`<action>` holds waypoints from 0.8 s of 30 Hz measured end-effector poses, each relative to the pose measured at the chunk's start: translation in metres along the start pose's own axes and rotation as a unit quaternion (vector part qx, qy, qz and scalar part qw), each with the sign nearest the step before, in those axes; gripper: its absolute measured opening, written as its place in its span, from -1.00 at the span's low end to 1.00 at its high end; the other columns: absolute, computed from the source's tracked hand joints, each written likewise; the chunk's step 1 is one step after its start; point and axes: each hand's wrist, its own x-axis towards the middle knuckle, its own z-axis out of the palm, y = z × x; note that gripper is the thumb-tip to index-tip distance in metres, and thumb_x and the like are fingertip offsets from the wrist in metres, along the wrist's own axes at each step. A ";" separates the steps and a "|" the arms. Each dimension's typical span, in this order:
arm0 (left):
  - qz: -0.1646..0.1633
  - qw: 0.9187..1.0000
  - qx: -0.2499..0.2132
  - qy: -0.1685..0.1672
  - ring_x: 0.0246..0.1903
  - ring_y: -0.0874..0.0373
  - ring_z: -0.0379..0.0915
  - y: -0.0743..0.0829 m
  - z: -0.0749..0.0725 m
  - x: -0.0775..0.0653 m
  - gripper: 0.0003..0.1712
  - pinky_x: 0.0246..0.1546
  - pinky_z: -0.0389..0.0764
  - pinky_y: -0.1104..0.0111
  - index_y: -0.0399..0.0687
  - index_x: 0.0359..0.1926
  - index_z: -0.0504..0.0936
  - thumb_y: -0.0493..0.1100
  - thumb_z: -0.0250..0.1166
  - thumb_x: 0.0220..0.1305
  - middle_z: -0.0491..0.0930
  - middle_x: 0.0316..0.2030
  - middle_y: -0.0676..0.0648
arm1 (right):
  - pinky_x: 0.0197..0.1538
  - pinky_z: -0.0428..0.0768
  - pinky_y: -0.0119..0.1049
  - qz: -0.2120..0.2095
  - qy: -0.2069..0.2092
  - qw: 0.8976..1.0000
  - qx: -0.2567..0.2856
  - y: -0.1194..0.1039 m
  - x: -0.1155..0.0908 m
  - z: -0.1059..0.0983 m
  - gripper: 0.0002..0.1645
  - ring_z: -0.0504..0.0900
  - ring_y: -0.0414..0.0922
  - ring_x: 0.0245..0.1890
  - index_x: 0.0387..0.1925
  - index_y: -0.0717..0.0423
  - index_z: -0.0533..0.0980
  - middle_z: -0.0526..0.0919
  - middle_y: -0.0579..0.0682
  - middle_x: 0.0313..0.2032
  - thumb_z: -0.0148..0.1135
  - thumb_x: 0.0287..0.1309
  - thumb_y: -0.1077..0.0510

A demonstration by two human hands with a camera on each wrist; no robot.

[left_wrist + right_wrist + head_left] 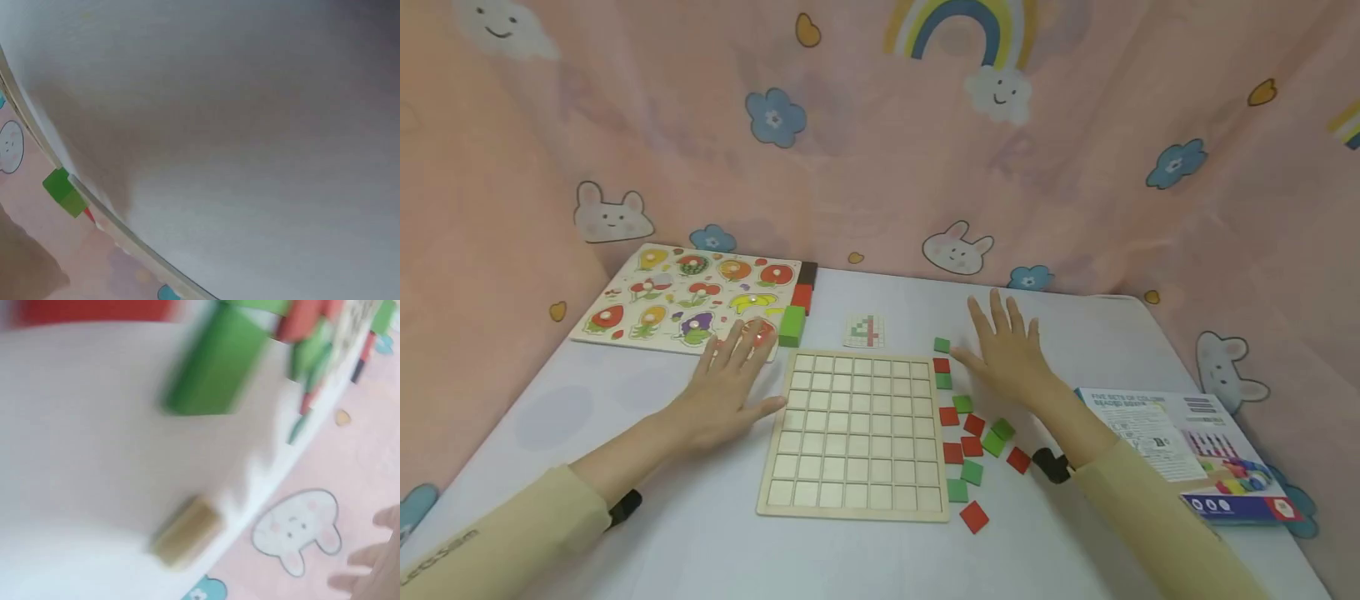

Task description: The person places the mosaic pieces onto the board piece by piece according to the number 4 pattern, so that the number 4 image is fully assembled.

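My left hand [722,400] has its fingers spread, beside the left edge of a wooden grid board [945,467], its thumb near the rim. The right hand [1007,358] is also spread, right of the board and near a green square tile [942,344]; it holds nothing. Red tiles [974,517] and green tiles [972,472] lie scattered along the board's right side. The board's square cells are bare wood. Behind it lies a small card [865,331] with a red and green grid pattern. In the right wrist view, a blurred tan block [187,532] lies on the table.
A fruit puzzle board [662,304] lies at the back left. Green [792,327], red [802,298] and black [807,275] blocks stand along its right edge. A printed box [1195,454] lies beside the right forearm. A pink patterned curtain [865,167] hangs behind the white table [700,533].
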 end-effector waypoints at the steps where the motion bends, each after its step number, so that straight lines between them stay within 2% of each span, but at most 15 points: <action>1: 0.009 1.000 -0.017 -0.010 0.59 -0.15 -0.60 0.001 -0.001 0.001 0.14 0.51 -0.31 -0.28 0.06 0.59 -0.31 0.44 0.07 0.30 -0.52 0.60 -0.04 | 0.44 -0.04 0.50 -0.005 0.004 1.000 0.011 -0.002 0.004 -0.003 0.03 -0.16 0.37 0.55 0.58 0.00 -0.23 -0.26 0.29 0.57 -0.06 0.38 -0.36; 3: 0.028 0.997 -0.059 -0.039 0.60 -0.15 -0.52 0.003 -0.003 0.002 0.18 0.54 -0.23 -0.23 0.02 0.59 -0.29 0.41 0.16 0.26 -0.45 0.61 -0.06 | 0.43 0.14 0.42 -0.016 0.009 0.998 0.052 -0.004 0.012 -0.007 -0.06 -0.01 0.38 0.51 0.57 0.07 -0.11 -0.09 0.34 0.54 0.00 0.41 -0.24; 5: 0.043 0.991 -0.098 -0.079 0.60 -0.16 -0.45 0.004 -0.003 0.003 0.25 0.55 -0.15 -0.20 -0.02 0.59 -0.26 0.40 0.26 0.19 -0.39 0.61 -0.09 | 0.42 0.28 0.31 -0.023 0.002 0.995 0.102 -0.004 0.021 -0.010 -0.17 0.15 0.33 0.45 0.53 0.14 0.03 0.07 0.34 0.50 0.04 0.43 -0.12; 8: 0.048 0.978 -0.146 -0.142 0.60 -0.15 -0.39 0.005 0.000 0.003 0.38 0.55 -0.08 -0.16 -0.05 0.59 -0.24 0.39 0.39 0.04 -0.34 0.61 -0.09 | 0.36 0.42 0.21 -0.029 -0.029 0.982 0.184 -0.004 0.034 -0.009 -0.36 0.34 0.26 0.35 0.42 0.20 0.25 0.30 0.28 0.39 0.08 0.42 0.03; 11: 0.048 0.969 -0.163 -0.180 0.60 -0.15 -0.37 0.005 0.003 0.002 0.48 0.55 -0.05 -0.15 -0.11 0.58 -0.19 0.37 0.50 -0.12 -0.32 0.61 -0.10 | 0.26 0.52 0.15 -0.022 -0.076 0.969 0.233 -0.004 0.046 -0.004 -0.48 0.46 0.22 0.27 0.31 0.19 0.39 0.43 0.23 0.31 0.10 0.39 0.11; 13: 0.050 0.966 -0.167 -0.189 0.60 -0.17 -0.37 0.006 0.004 0.001 0.51 0.55 -0.05 -0.16 -0.14 0.57 -0.15 0.36 0.54 -0.19 -0.31 0.61 -0.13 | 0.23 0.55 0.13 -0.013 -0.100 0.963 0.250 -0.005 0.053 -0.001 -0.52 0.48 0.20 0.26 0.26 0.18 0.44 0.48 0.22 0.27 0.11 0.37 0.13; 17: 0.054 0.969 -0.156 -0.185 0.59 -0.19 -0.35 0.006 0.005 0.000 0.54 0.54 -0.03 -0.17 -0.18 0.56 -0.10 0.37 0.57 -0.26 -0.29 0.61 -0.14 | 0.17 0.59 0.02 0.007 -0.129 0.956 0.264 -0.005 0.062 0.005 -0.58 0.53 0.14 0.17 0.18 0.17 0.49 0.53 0.22 0.18 0.14 0.32 0.17; 21: 0.063 0.975 -0.129 -0.170 0.58 -0.23 -0.27 0.006 0.005 0.000 0.54 0.52 0.00 -0.20 -0.23 0.54 -0.05 0.40 0.55 -0.28 -0.23 0.60 -0.18 | 0.08 0.59 -0.14 0.019 -0.145 0.953 0.265 -0.004 0.067 0.011 -0.61 0.54 0.05 0.00 0.10 0.19 0.53 0.56 0.19 0.09 0.22 0.25 0.20; 24: 0.069 0.979 -0.113 -0.158 0.57 -0.25 -0.21 0.005 0.006 0.000 0.54 0.50 0.04 -0.21 -0.25 0.53 -0.02 0.43 0.54 -0.30 -0.18 0.59 -0.20 | 0.09 0.57 -0.13 0.028 -0.147 0.955 0.258 -0.004 0.068 0.013 -0.63 0.52 0.03 -0.02 0.04 0.19 0.55 0.58 0.17 0.04 0.30 0.19 0.19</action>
